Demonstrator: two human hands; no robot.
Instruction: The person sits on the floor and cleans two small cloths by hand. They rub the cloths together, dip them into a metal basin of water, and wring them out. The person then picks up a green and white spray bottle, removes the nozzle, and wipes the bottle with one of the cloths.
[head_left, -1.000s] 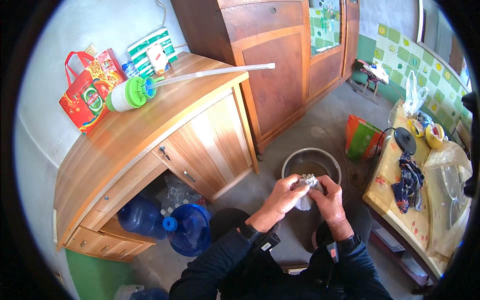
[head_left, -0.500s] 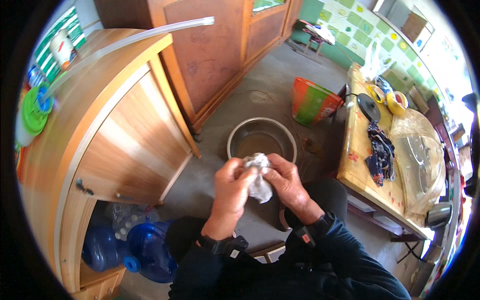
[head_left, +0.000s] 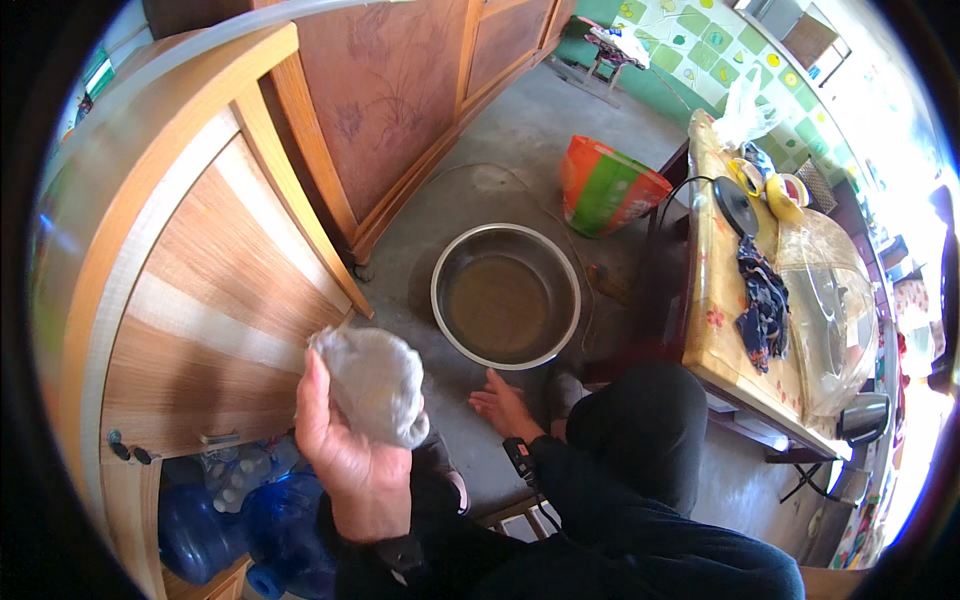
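In my left hand [head_left: 360, 485] is a bunched greyish-white cloth [head_left: 375, 382], raised in front of the wooden cabinet door [head_left: 200, 310]. The fingers lie mostly behind the cloth, with the thumb along its left side. Just below the near rim of a round metal basin [head_left: 437, 290] hangs my right hand [head_left: 503, 408], empty, its fingers stretched out. Murky brownish water [head_left: 500, 305] lies in the basin, which stands on the grey floor.
Blue water jugs [head_left: 290, 525] sit in the cabinet's lower opening. Behind the basin stands an orange-green bag [head_left: 612, 188]. On the right, a table [head_left: 705, 270] bears a dark patterned cloth [head_left: 762, 305] and a mesh food cover [head_left: 825, 300]. A thin cord crosses the floor.
Both hands were together on the cloth over the basin's near edge. The left has carried it left and up toward the cabinet; the right has let go and dropped lower. The view has shifted.
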